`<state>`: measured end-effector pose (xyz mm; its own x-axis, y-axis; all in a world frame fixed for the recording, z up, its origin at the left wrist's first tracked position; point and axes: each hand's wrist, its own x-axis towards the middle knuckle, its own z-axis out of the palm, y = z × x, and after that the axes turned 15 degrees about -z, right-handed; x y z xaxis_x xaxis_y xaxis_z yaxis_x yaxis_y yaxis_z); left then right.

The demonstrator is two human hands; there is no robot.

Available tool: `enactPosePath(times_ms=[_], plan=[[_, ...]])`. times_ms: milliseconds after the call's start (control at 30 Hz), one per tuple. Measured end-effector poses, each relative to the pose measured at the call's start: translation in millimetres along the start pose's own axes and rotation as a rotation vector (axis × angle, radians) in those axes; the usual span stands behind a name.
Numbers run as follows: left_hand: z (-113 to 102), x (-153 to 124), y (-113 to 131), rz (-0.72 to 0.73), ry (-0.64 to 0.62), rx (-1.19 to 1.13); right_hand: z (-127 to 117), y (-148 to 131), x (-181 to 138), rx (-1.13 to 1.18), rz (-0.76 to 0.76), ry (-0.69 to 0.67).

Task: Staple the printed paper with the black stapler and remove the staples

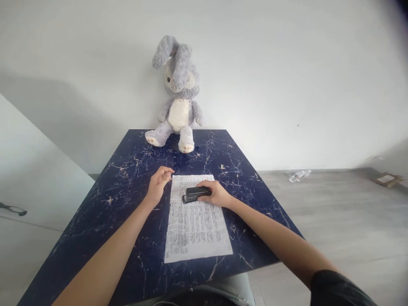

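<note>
A printed sheet of paper (204, 229) lies flat on the dark blue marbled table (255, 221). My right hand (218, 194) is wrapped round the back end of a black stapler (196, 193), which is over the upper part of the sheet with its front end pointing left. Beside the sheet's upper left corner is my left hand (158, 183), its fingers bent and drawn together with the tips close to the corner. Whether anything is between those fingertips is too small to see.
A grey plush rabbit (179, 112) sits at the table's far end, against the white wall (270, 76). A small pale scrap (222, 166) lies right of the sheet. On the floor at right are a clear plastic item (299, 176) and a cardboard box (387, 179).
</note>
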<state>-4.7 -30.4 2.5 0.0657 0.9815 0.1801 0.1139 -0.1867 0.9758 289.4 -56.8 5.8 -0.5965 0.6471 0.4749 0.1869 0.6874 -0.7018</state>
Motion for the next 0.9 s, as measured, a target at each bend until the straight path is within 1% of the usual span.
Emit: enactPosePath(times_ms=[133,267,333,367,433,500,533,567,600,700,767,833,900], plan=[[-2,1,-3,0.018,-0.016,0.007,-33,1,-37,-0.056,0.07,-0.015],[-5,4,-10,0.045,-0.032,0.004,-76,10,-84,-0.159,0.153,0.033],[-6,5,-14,0.046,-0.038,-0.018,-98,17,-101,-0.148,0.166,0.039],[-7,6,-16,0.042,-0.038,-0.04,-109,21,-107,-0.128,0.166,0.07],[-6,6,-20,0.024,-0.028,-0.096,-127,31,-110,-0.138,0.173,0.215],[-6,7,-22,0.001,-0.013,-0.138,-138,43,-103,-0.248,0.185,0.36],[-6,7,-23,-0.009,-0.003,-0.152,-140,49,-96,-0.316,0.181,0.373],[-6,6,-23,-0.017,0.005,-0.165,-141,56,-88,-0.376,0.165,0.333],[-7,6,-23,-0.026,0.013,-0.182,-139,62,-79,-0.418,0.139,0.246],[-6,5,-20,-0.062,0.046,-0.25,-127,80,-52,-0.462,0.054,-0.096],[-5,5,-17,-0.084,0.073,-0.278,-114,90,-36,-0.48,0.034,-0.282],[-3,4,-13,-0.089,0.1,-0.28,-97,94,-22,-0.516,0.014,-0.374],[-2,4,-11,-0.066,0.151,-0.262,-76,94,-5,-0.552,-0.031,-0.411]])
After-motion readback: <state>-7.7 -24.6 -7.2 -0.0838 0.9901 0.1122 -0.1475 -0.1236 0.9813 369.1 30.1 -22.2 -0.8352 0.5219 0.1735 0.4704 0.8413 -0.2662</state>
